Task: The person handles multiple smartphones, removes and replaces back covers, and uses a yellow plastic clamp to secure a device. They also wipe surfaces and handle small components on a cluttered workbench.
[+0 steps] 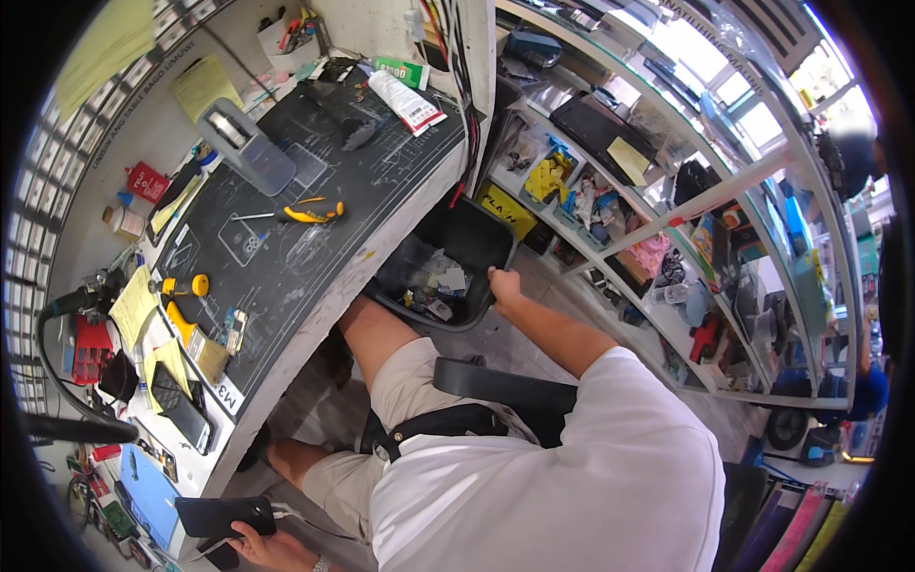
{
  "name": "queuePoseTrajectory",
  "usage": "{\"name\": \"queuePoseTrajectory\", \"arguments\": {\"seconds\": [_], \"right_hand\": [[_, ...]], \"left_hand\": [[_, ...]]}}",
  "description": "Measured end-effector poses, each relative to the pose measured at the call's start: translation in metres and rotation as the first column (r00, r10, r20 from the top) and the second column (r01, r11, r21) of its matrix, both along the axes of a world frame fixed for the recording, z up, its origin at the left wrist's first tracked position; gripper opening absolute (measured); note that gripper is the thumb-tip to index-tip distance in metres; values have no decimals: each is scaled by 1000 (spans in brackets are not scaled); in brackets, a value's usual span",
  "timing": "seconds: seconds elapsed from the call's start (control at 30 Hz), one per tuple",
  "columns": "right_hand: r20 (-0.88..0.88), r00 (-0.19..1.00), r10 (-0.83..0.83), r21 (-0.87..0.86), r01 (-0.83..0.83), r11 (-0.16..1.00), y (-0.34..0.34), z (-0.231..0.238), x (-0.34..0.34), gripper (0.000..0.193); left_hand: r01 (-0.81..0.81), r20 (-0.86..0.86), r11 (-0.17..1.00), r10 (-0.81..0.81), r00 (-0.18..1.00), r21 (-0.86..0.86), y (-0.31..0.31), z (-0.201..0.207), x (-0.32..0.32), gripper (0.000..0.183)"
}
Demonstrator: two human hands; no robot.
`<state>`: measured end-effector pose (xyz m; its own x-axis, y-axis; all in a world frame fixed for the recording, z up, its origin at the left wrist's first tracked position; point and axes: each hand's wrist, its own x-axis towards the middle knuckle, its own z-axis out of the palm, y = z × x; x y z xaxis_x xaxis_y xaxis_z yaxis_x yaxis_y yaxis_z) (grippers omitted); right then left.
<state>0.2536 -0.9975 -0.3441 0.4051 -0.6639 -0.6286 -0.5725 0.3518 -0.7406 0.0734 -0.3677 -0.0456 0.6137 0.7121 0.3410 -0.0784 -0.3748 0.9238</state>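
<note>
Low at the left, my left hand (262,547) is closed round the edge of a dark smartphone (217,516). A white cable (310,522) trails from beside it toward my lap. My right arm is stretched out to the right of my knees, and its hand (503,286) is closed on the rim of a black waste bin (467,229). The bin stands on the floor by the desk, with scraps and bits of packaging in its bottom. Part of my right hand's fingers is hidden by the bin edge.
A black work mat (324,229) covers the desk, bearing orange-handled pliers (315,210), a white tube (407,102), a grey device (246,148) and a brush (198,345). Crowded shelves (610,248) rise at the right. A chair armrest (496,383) sits beside me.
</note>
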Motion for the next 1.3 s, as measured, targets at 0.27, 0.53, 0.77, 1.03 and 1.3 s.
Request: {"name": "queuePoseTrajectory", "arguments": {"seconds": [0.27,0.53,0.77,1.03,1.3], "right_hand": [[-19,944,330,-279,-322,905,-116,6,16,74],[-670,728,143,-689,-682,245,-309,-70,194,91],[-704,703,99,-562,-637,528,-299,-43,219,101],[-522,840,147,-780,-540,315,-293,-42,197,68],[93,981,170,-934,27,356,-241,7,124,46]], "left_hand": [[-103,-36,949,97,995,-297,-34,8,0,72],[-121,-2,959,125,992,-256,-59,25,-15,51],[-102,39,958,117,992,-269,-62,34,-29,40],[-92,62,933,120,991,-347,-60,28,-19,34],[13,154,841,83,985,-541,-73,28,-1,29]]}}
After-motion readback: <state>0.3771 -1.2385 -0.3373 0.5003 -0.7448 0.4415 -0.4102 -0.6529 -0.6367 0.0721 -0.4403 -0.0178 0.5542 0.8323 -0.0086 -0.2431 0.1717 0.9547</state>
